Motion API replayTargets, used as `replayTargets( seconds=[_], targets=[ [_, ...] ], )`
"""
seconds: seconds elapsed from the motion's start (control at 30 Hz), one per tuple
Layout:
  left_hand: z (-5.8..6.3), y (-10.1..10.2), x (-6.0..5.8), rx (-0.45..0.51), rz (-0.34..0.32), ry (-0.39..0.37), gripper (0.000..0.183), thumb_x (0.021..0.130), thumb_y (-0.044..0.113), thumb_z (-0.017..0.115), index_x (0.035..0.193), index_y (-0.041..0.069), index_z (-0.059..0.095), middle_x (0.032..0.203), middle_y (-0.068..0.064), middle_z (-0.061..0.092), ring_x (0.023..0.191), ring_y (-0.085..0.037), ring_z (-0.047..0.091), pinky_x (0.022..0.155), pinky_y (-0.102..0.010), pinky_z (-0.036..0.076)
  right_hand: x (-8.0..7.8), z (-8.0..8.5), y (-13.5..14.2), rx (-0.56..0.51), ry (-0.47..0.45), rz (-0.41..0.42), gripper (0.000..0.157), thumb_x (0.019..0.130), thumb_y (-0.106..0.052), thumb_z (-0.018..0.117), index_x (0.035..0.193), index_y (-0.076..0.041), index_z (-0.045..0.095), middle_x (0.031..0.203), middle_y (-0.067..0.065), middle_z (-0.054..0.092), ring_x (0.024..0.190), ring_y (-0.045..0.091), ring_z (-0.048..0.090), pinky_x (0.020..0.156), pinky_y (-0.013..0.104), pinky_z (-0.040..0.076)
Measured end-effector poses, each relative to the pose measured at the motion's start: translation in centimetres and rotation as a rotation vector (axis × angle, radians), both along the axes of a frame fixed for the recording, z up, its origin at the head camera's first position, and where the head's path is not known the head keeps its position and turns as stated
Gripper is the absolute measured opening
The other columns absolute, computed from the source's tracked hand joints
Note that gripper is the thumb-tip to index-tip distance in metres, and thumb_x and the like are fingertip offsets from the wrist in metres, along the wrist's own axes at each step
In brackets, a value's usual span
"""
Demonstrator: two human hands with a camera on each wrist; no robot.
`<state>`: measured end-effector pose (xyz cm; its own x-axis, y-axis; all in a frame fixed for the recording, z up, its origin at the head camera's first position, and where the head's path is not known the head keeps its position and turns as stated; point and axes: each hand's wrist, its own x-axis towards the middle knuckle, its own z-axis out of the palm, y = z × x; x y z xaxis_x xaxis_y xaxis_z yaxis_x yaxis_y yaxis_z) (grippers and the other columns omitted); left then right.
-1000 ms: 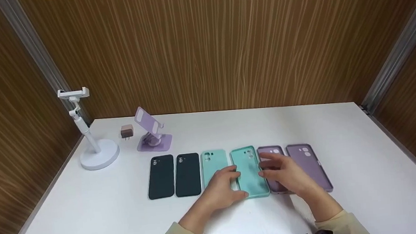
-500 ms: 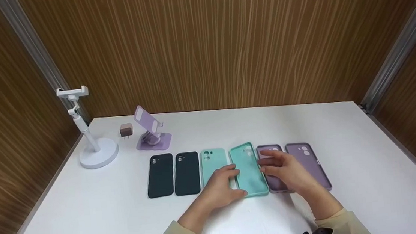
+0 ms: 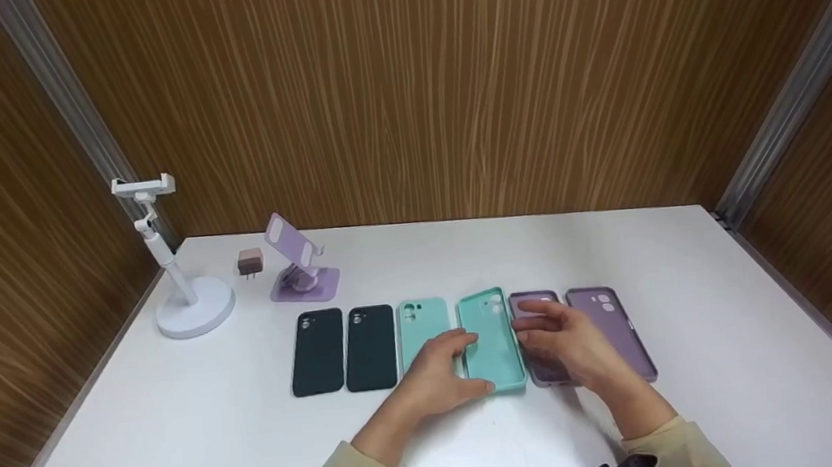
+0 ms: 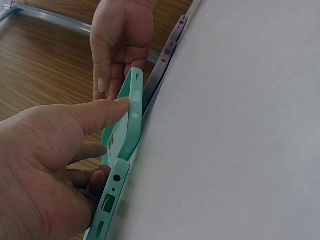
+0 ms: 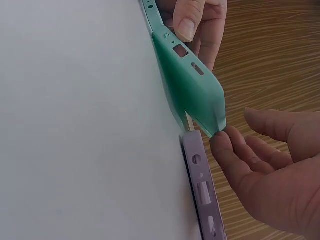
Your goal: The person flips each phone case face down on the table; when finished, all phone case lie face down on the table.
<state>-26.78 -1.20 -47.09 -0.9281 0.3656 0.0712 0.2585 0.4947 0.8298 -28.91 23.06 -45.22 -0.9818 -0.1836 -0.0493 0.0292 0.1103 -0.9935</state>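
Note:
A mint-green phone case shows its hollow inside and is tilted, its right edge raised off the table. My left hand holds its lower left corner, thumb on the bottom rim and forefinger at the left side. My right hand has its fingertips against the raised right edge, as the right wrist view shows; its thumb stands apart. Another mint-green case lies back up, partly under my left hand. To the right lie two purple cases, a nearer one partly covered by my right hand and an outer one.
Two black phone cases, one beside the other, lie at the row's left end. Behind stand a purple phone stand, a small plug charger and a white stand. Wood-grain panels border the white table.
The right edge of the mint-green case has risen, and the case has turned slightly straighter. Both hands stay nearly in place; the whole head view has shifted a little.

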Motion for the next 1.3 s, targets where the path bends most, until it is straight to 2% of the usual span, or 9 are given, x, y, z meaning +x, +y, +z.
replayTargets(
  seconds=[0.13,0.43,0.67,0.93,1.07,1.3],
  targets=[
    [0.0,0.1,0.0,0.003,0.006,-0.008,0.075,0.083,0.021,0.092,0.148,0.002,0.059,0.157,-0.021,0.050,0.147,-0.037,0.045,0.121,-0.048,0.036,0.0,0.0,-0.1,-0.018,-0.016,-0.002,0.058,0.098,0.003,0.069,0.152,0.010,0.047,0.133,0.026,0.067,0.114,0.025,0.069,0.090,0.030,0.059],
    [0.3,0.5,0.0,-0.026,0.006,-0.012,0.075,0.084,0.022,0.091,0.150,0.005,0.059,0.157,-0.018,0.052,0.145,-0.033,0.048,0.120,-0.046,0.038,-0.2,-0.6,-0.1,-0.043,-0.059,-0.040,0.059,0.097,0.002,0.073,0.151,0.007,0.050,0.132,0.024,0.065,0.108,0.019,0.067,0.087,0.028,0.059],
    [1.2,1.0,0.1,-0.082,-0.007,0.000,0.075,0.086,0.021,0.090,0.151,0.005,0.057,0.153,-0.014,0.056,0.144,-0.031,0.049,0.118,-0.044,0.040,-0.1,-0.8,-0.1,-0.105,-0.078,-0.020,0.062,0.095,0.003,0.073,0.152,0.009,0.047,0.129,0.022,0.064,0.105,0.019,0.067,0.087,0.029,0.059],
    [2.4,1.4,0.0,-0.145,-0.033,-0.004,0.081,0.085,0.029,0.091,0.154,0.006,0.055,0.154,-0.012,0.057,0.139,-0.030,0.054,0.115,-0.046,0.044,-0.3,-1.0,-0.1,-0.139,-0.082,0.015,0.062,0.096,0.007,0.070,0.152,0.011,0.044,0.127,0.023,0.065,0.105,0.021,0.070,0.089,0.032,0.060],
    [2.8,1.7,0.0,-0.138,-0.036,-0.010,0.083,0.086,0.031,0.091,0.156,0.009,0.053,0.155,-0.010,0.056,0.142,-0.028,0.051,0.117,-0.046,0.042,-0.3,-1.0,-0.1,-0.136,-0.077,0.027,0.063,0.097,0.006,0.070,0.154,0.011,0.042,0.127,0.023,0.065,0.105,0.021,0.070,0.089,0.033,0.060],
    [3.2,1.8,0.4,-0.083,-0.032,-0.043,0.086,0.087,0.032,0.090,0.160,0.016,0.049,0.158,-0.008,0.053,0.139,-0.028,0.054,0.114,-0.048,0.045,-0.2,-0.6,0.0,-0.133,-0.074,0.061,0.069,0.100,0.002,0.069,0.159,0.009,0.035,0.133,0.026,0.065,0.109,0.024,0.072,0.092,0.035,0.060]
  ],
)
